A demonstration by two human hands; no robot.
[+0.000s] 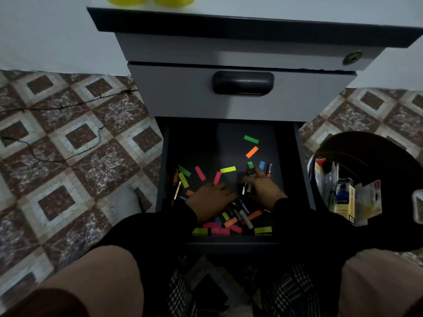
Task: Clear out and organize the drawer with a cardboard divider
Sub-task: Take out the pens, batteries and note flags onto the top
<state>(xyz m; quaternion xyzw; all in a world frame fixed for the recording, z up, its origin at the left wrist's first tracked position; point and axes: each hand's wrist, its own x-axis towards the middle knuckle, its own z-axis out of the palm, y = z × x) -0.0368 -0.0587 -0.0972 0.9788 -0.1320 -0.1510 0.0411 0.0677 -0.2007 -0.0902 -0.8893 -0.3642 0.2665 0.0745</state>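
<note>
Both hands are placed inside the open drawer (229,138), near its front part. The left hand (209,199) is laid flat on the drawer floor with the fingers spread and rather straight, and nothing is held in it. The right hand (263,187) is curled around a small bunch of batteries (248,188), which are gripped between the fingers and the thumb.

Around the hands, many small colored paper strips (229,169) are scattered on the dark floor of the drawer: green, orange, yellow, pink and blue ones. More loose batteries (246,219) are seen between the wrists, mixed with the strips, and some others (177,189) are lying along the left wall of the drawer.

Above the open drawer, a closed grey drawer with a dark handle (242,83) is seen, and a round lock (352,57) is set in the cabinet front at the upper right.

To the right of the drawer, a black round container (393,161) is standing on the tiled floor (68,143); boxes and packets are kept in it. A thin black cable (57,106) is lying on the floor at the left.
</note>
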